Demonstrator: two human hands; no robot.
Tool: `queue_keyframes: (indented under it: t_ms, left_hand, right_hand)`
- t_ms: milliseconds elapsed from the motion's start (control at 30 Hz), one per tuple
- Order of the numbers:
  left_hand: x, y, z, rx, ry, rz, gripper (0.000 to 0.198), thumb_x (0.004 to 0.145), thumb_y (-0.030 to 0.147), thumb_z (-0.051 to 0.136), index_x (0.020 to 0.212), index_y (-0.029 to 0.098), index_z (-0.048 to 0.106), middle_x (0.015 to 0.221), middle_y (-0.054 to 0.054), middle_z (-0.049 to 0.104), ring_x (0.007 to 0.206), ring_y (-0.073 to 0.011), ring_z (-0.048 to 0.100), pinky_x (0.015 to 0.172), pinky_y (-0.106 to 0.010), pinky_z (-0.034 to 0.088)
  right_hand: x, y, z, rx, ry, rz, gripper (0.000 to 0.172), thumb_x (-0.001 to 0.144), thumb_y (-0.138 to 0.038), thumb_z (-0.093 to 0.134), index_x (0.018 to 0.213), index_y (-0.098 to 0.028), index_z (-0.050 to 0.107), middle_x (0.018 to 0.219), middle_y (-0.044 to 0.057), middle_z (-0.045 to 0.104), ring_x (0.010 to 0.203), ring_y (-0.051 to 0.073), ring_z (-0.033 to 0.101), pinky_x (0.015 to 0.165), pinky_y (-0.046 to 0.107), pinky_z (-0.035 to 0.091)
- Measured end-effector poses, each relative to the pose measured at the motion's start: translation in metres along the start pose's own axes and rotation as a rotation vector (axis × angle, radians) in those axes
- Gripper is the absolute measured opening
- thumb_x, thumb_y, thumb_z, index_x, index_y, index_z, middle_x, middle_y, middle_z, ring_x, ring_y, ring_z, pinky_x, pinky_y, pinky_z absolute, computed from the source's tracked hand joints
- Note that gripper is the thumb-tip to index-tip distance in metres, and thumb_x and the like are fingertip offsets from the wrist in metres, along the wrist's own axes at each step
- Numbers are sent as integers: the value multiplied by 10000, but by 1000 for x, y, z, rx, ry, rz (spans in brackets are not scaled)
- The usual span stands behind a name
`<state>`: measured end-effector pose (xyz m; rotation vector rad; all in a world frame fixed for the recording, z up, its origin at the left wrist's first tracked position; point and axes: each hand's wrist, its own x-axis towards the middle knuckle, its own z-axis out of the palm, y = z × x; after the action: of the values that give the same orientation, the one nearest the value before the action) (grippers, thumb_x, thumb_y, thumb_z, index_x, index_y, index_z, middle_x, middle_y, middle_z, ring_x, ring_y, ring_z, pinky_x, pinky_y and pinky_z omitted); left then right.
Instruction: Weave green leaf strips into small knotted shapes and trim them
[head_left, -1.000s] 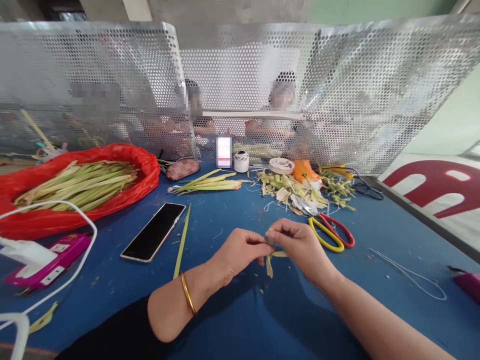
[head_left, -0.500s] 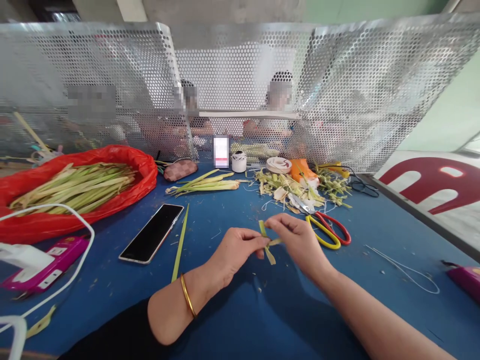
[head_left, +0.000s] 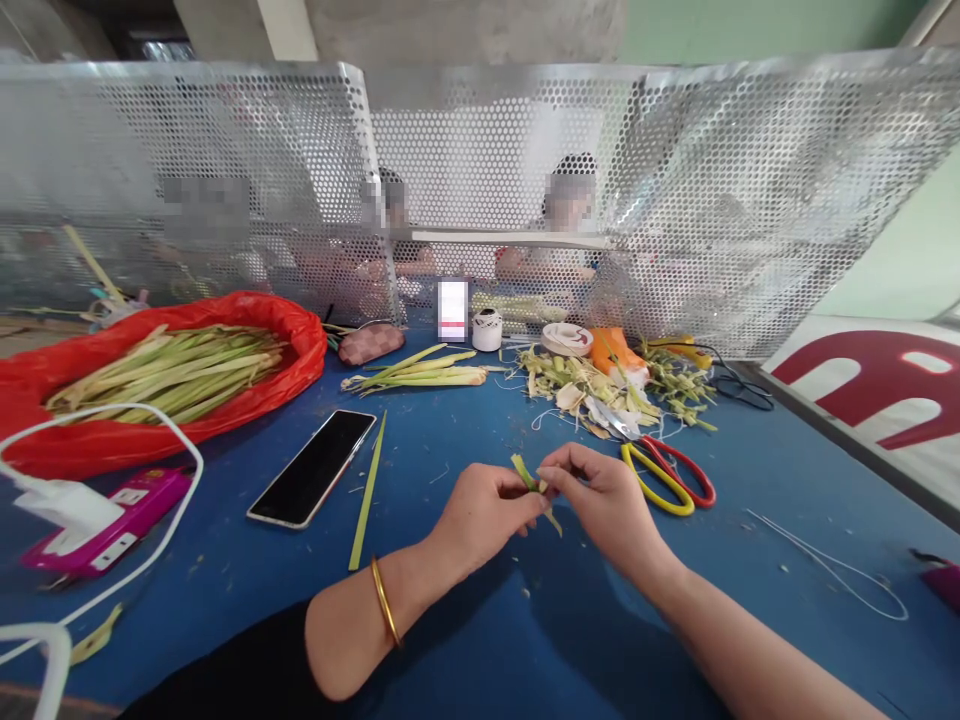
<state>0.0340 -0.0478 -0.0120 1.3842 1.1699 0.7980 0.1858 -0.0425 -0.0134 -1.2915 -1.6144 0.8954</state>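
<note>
Between my two hands is a small piece of folded green leaf strip (head_left: 523,470), one end sticking up and a thin tail hanging below. My left hand (head_left: 495,508) pinches it from the left, thumb on top. Thumb and fingertips of my right hand (head_left: 596,490) close on its right side; the fold itself is mostly hidden by the fingers. A longer flat leaf strip (head_left: 367,495) lies on the blue table (head_left: 450,640) left of my hands. Scissors (head_left: 667,475) with one yellow and one red handle rest beyond my right hand, blades on the leaf scraps (head_left: 592,385).
A red plastic bag (head_left: 304,345) of long leaves stands at left, near a phone (head_left: 311,468) and a purple power strip (head_left: 142,510) with a white cable. A leaf bundle (head_left: 435,373), thread loop (head_left: 832,565) and tape roll (head_left: 566,340) lie around. Behind a perforated metal screen (head_left: 480,130) sit people.
My right hand has moved in closer to the left, its fingertips now meeting the strip at the fold. The strip's lower tail has turned and looks narrower. The view has shifted slightly.
</note>
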Motion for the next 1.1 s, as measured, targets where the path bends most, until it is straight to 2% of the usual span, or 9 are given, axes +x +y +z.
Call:
queue_keyframes:
  t_ms: [100,167,333,433,500,733,867,1033,1100]
  left_hand:
    - [-1,2,-1,10,-50,5,212,706,303,653,567,144,674,526,-3,566,537,-132,534,562,-254,418]
    - [-1,4,-3,-90,-70,-53,206,687,299,684,558,139,672,533,-12,584,536,-124,538,579,-250,430]
    - [4,5,-13,-546,-138,-222,232,689,301,718,852,137,735,662,-11,620,564,-92,553,608,-226,452]
    - [7,2,-17,-691,-117,-206,223,724,278,693,886,127,719,694,-16,610,589,-88,552,601,-217,461]
    - [8,2,-17,-686,-90,-171,189,738,251,680,879,127,701,697,-23,615,609,-89,553,604,-210,461]
    - [6,7,-13,-505,-58,-84,112,738,248,664,771,163,598,678,9,594,603,-99,554,606,-225,465]
    - [5,8,-13,-408,-49,-46,133,736,257,656,714,174,555,596,21,583,534,-96,529,566,-223,441]
    - [5,11,-17,-473,-77,-141,154,707,262,683,727,178,555,561,32,568,496,-87,512,527,-204,417]
    - [6,10,-18,-514,-83,-174,171,682,247,706,732,176,559,567,33,577,488,-81,512,532,-202,427]
  right_hand:
    - [-2,0,2,-85,16,-66,157,801,-255,575,663,-197,621,627,-5,624,600,144,554,574,252,407]
    - [-1,1,1,-59,10,-58,168,808,-279,574,670,-196,623,623,-6,619,601,144,550,575,253,410]
    - [9,-2,-11,214,-9,36,318,826,-465,564,957,-190,656,794,28,686,794,186,625,738,303,474]
    - [10,-8,-16,211,-139,69,359,803,-511,588,879,-171,672,800,41,693,804,193,625,749,312,473]
    - [8,-10,-15,170,-185,85,338,786,-494,616,824,-166,686,756,33,688,749,185,615,711,305,469]
    - [2,-6,-2,217,-152,114,157,734,-315,675,777,-165,700,707,17,686,668,156,591,629,263,444]
    - [-2,-7,-1,91,-120,97,119,764,-250,615,707,-171,685,610,-9,617,586,130,514,544,238,383]
    - [-5,-13,-3,-189,-57,-176,162,828,-215,535,704,-191,637,673,4,615,627,137,516,584,246,368]
    - [-4,-13,-4,-218,-45,-203,164,829,-204,527,693,-193,619,667,3,609,618,135,512,580,242,364]
